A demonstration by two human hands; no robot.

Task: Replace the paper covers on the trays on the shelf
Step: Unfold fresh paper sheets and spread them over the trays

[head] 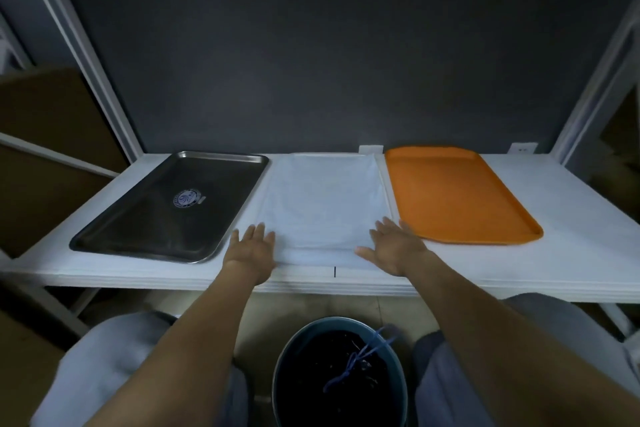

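Centrally, white paper cover [322, 204] between steel tray [162, 218] and orange tray [457, 194], left hand [251, 248] and right hand [394, 248] flat on near corners, grip released.

The white shelf [571, 253] has a paper sheet [322, 204] lying flat pretty much in the middle. Left of the paper there's a dark metal tray [138, 218], right of it an orange tray [457, 194], both just beside it.

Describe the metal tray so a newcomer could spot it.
Look at the white shelf. The metal tray is leftmost there, beside the white paper. Only it is dark steel with a round emblem; the orange tray is plain.
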